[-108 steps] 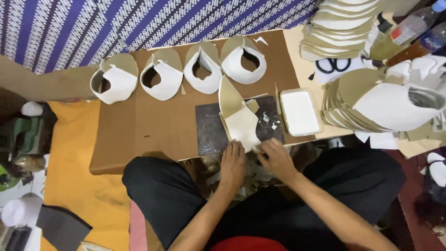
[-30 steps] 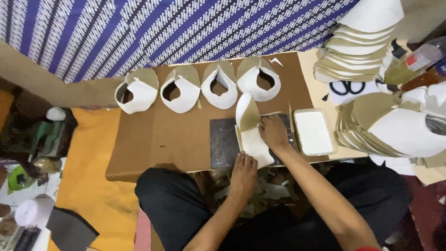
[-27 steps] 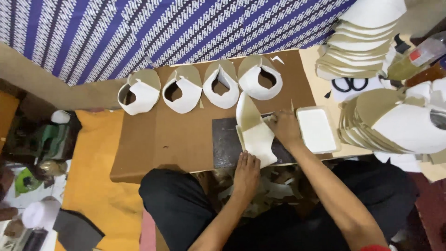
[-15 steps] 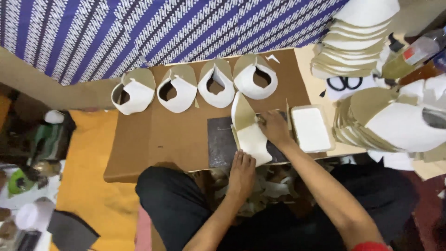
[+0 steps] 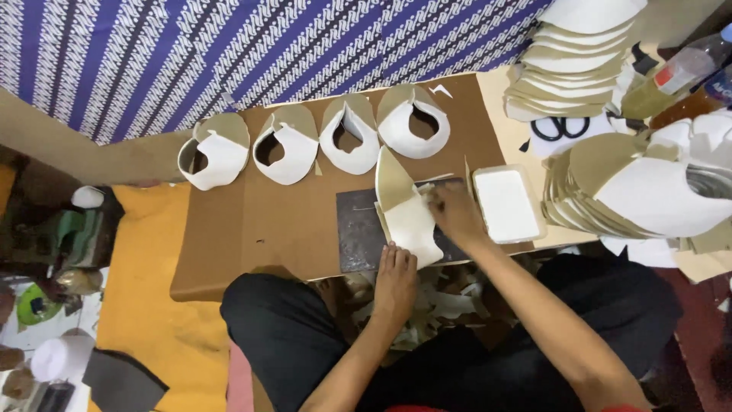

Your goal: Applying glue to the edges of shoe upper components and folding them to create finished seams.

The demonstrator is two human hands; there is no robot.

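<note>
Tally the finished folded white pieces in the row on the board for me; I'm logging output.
4, side by side along the board's far edge: far left, second, third, rightmost. None looks hidden.

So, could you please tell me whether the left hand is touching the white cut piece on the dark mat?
Touching: the head view shows the left hand with fingertips pressed on the near end of the white piece.

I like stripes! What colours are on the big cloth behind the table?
Cloth: blue and white stripes, head view.
</note>
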